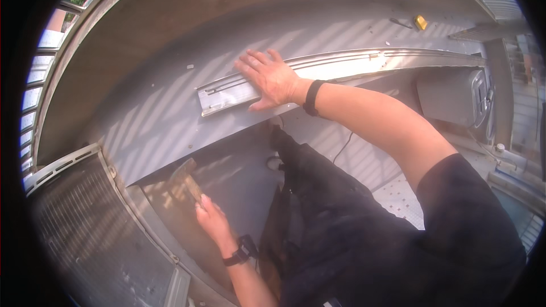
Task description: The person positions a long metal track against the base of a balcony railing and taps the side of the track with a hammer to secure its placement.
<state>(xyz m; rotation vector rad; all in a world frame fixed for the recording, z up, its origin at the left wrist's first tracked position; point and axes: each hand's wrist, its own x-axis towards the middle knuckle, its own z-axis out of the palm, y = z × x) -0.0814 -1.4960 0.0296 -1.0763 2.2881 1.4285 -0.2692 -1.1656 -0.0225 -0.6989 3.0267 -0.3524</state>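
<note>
My right hand (pixel 268 79) rests with spread fingers across the left part of a long silver metal rail (pixel 335 65), which has grooves along it and lies on a grey ledge (pixel 156 128). Below the ledge, my left hand (pixel 211 215) is wrapped round the wooden handle of a hammer (pixel 190 182), held with its head upward. The hammer's head is soft in the picture. My legs and dark shoes show beneath me.
A yellow object (pixel 420 23) and a thin dark tool (pixel 400 23) lie at the back right of the ledge. A ribbed metal panel (pixel 96 233) stands at the lower left. A pale bin-like box (pixel 443 96) and a cord sit on the right, with barred windows at both sides.
</note>
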